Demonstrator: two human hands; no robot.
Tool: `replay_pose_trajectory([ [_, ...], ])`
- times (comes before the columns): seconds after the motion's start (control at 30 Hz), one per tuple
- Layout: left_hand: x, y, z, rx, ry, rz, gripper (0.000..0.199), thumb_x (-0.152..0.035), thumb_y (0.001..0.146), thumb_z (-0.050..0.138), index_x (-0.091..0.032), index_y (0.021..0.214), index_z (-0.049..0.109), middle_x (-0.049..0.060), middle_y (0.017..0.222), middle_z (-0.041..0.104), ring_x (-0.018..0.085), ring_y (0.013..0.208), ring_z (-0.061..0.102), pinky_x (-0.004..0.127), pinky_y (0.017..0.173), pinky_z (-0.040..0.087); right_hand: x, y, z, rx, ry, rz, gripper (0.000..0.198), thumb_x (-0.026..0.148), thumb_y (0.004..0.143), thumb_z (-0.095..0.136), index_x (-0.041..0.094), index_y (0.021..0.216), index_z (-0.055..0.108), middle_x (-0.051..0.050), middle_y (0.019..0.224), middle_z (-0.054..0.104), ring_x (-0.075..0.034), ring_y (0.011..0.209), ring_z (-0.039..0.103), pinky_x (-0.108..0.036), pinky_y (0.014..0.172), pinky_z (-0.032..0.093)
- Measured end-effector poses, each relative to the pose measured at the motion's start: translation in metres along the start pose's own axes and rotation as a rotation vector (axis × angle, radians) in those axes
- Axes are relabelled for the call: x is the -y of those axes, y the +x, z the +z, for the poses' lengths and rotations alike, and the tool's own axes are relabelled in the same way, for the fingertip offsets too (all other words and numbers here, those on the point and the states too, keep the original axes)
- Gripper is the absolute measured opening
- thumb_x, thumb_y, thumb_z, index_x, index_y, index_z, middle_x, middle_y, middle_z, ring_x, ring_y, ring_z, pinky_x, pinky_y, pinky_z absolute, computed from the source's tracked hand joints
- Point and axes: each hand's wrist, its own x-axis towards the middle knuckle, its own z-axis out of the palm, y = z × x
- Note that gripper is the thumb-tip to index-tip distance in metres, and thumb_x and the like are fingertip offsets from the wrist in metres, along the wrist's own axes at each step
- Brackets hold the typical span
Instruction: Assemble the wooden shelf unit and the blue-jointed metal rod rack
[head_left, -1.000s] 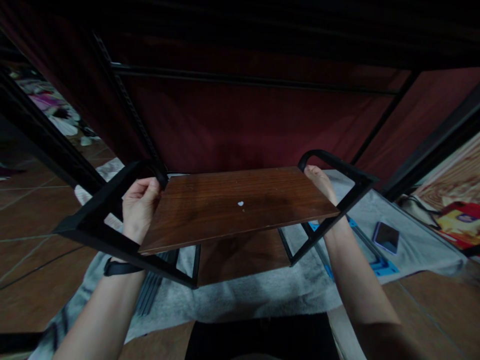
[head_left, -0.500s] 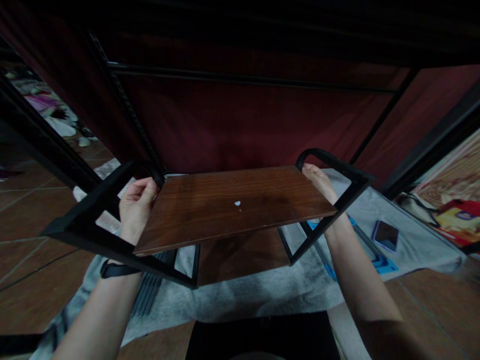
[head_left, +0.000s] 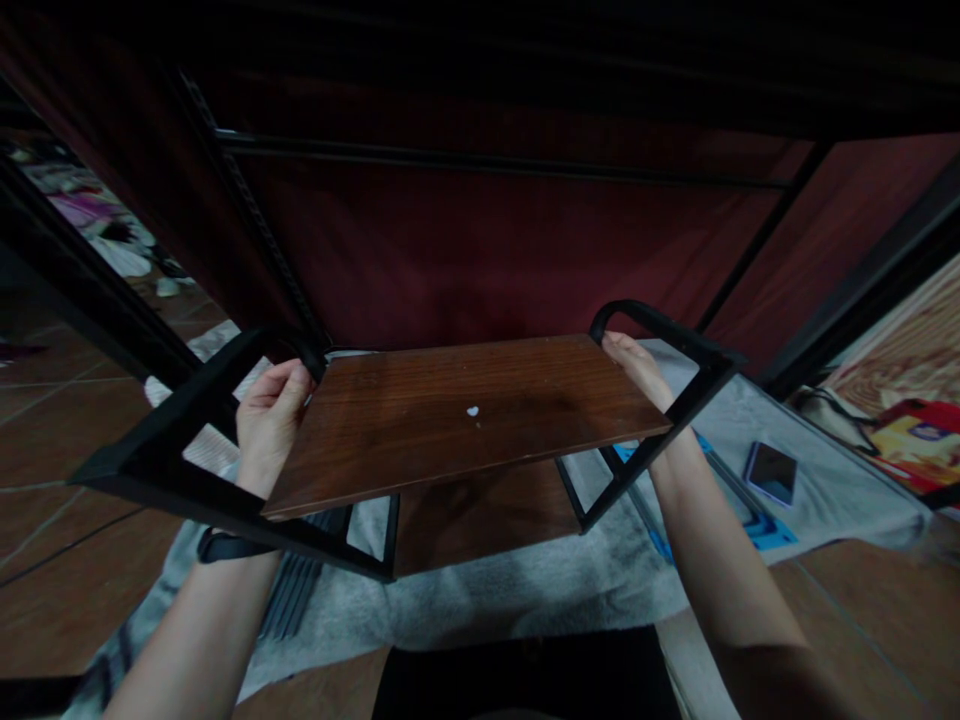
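Slightly leftward, the rack [head_left: 442, 440] is shifting at its left corner; left grip [head_left: 268, 420] and right grip [head_left: 636, 362] are holding its far curved ends, its long axis running crosswise between them over the cloth [head_left: 480, 605].

Shelf unit [head_left: 431, 445] between left hand [head_left: 268, 415] and right hand [head_left: 634, 362], upper board [head_left: 476, 395] over lower board [head_left: 487, 515], phone [head_left: 771, 472] on cloth [head_left: 517, 605] at right, backdrop [head_left: 480, 260] behind.

The head view faces forward and down, close to the brown shelf [head_left: 420, 430].
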Motion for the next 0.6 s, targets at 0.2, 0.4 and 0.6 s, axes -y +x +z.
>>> replay_pose_trajectory([
  [0.2, 0.002, 0.001, 0.0, 0.022, -0.05, -0.007, 0.037, -0.038, 0.056, 0.086, -0.017, 0.081, 0.068, -0.004, 0.073, 0.062, 0.007, 0.066, 0.052, 0.018, 0.059, 0.042, 0.001, 0.002, -0.002, -0.065, -0.008, -0.027, 0.039, 0.058, 0.064, 0.078, 0.027, 0.077, 0.059, 0.003, 0.069, 0.061, -0.017, 0.066, 0.057, -0.031, 0.065, 0.046],
  [0.4, 0.006, -0.002, -0.004, 0.008, 0.009, -0.026, 0.045, -0.047, 0.059, 0.084, -0.02, 0.092, 0.072, -0.002, 0.082, 0.067, 0.012, 0.073, 0.058, 0.023, 0.065, 0.046, -0.003, 0.003, -0.001, -0.019, 0.028, 0.003, 0.042, 0.062, 0.062, 0.077, 0.028, 0.083, 0.062, -0.001, 0.075, 0.067, -0.022, 0.075, 0.063, -0.035, 0.067, 0.05],
  [0.6, 0.011, 0.008, -0.007, -0.022, 0.071, -0.006, 0.042, -0.047, 0.055, 0.084, -0.02, 0.084, 0.069, -0.003, 0.076, 0.064, 0.011, 0.068, 0.055, 0.023, 0.064, 0.045, -0.005, 0.005, -0.002, -0.065, -0.003, -0.04, 0.042, 0.06, 0.063, 0.078, 0.026, 0.082, 0.061, 0.001, 0.074, 0.064, -0.02, 0.073, 0.062, -0.034, 0.069, 0.049],
])
